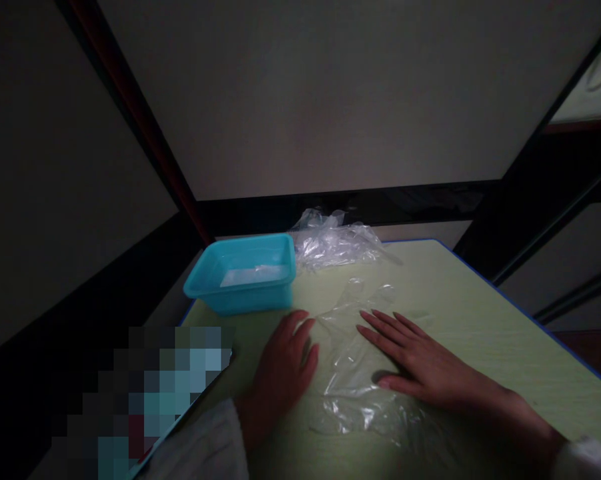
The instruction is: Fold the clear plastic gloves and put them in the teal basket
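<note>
On the pale green bench (480, 320), near its front edge, a clear plastic glove (348, 383) lies flat and wrinkled, its finger end pointing away from the person; the right hand (415, 360) rests palm down on the glove's right part, fingers (380, 327) straight, spread and released, grasping nothing; the left hand (285, 363) lies palm down just beside the glove's left edge, fingers (300, 327) loosely extended and likewise released; whether the left fingertips touch the film cannot be told in the dim light; a white sleeve (205, 447) covers the left wrist; a teal tub (250, 301) stands at the far left corner of the bench, just beyond the left hand, with a whitish layer (255, 273) in its bottom; a crumpled heap of clear plastic (330, 243) lies at the far edge, touching the tub's right side.
</note>
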`<state>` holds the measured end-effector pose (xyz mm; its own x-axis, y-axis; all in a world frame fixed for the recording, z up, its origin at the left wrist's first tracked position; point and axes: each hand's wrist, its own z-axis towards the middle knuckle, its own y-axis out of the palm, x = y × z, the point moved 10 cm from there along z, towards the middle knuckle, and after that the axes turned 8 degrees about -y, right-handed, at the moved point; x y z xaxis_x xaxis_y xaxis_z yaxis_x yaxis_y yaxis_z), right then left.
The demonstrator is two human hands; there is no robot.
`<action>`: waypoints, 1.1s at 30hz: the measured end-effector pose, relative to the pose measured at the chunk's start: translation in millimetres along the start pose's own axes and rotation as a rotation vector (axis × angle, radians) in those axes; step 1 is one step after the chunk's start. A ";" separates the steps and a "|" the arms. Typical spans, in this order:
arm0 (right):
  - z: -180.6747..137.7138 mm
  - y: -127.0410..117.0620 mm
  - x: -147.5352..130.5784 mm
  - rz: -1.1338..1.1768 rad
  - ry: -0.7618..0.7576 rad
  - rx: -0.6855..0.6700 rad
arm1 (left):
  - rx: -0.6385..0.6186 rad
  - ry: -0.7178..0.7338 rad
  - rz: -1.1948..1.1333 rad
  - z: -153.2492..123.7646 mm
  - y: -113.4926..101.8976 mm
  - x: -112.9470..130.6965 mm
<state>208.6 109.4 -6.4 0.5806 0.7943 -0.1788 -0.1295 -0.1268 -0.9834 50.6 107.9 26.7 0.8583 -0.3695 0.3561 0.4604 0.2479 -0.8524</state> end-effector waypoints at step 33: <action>-15.5 -32.6 49.2 0.006 0.372 0.187 | -0.304 0.158 0.173 -7.0 19.2 14.0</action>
<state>253.8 143.4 16.5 0.8259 0.5205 -0.2168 -0.2579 0.0068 -0.9661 69.8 101.2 12.7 0.8611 -0.4846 0.1538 0.2030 0.0505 -0.9779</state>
